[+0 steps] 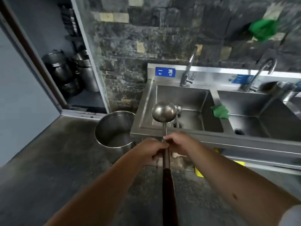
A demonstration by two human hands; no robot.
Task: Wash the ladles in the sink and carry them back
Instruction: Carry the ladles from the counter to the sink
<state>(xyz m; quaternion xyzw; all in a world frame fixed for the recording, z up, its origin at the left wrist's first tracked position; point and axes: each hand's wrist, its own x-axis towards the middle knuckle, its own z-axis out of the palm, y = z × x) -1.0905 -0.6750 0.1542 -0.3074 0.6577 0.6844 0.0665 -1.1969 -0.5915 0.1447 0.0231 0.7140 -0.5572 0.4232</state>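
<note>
Head view is showing the sink (193, 101) holding a second ladle (177, 110) while left hand (152, 150) and right hand (177, 141) are gripping the large ladle (164, 113) above its rim, risking a slip or clash.

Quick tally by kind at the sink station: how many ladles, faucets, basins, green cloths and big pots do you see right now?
Ladles: 2, a large one held in both hands, a smaller one lying in the left basin
Faucets: 2
Sink basins: 2
Green cloths: 2, one on the divider, one on the wall
Pot on the floor: 1
Total: 9
</note>
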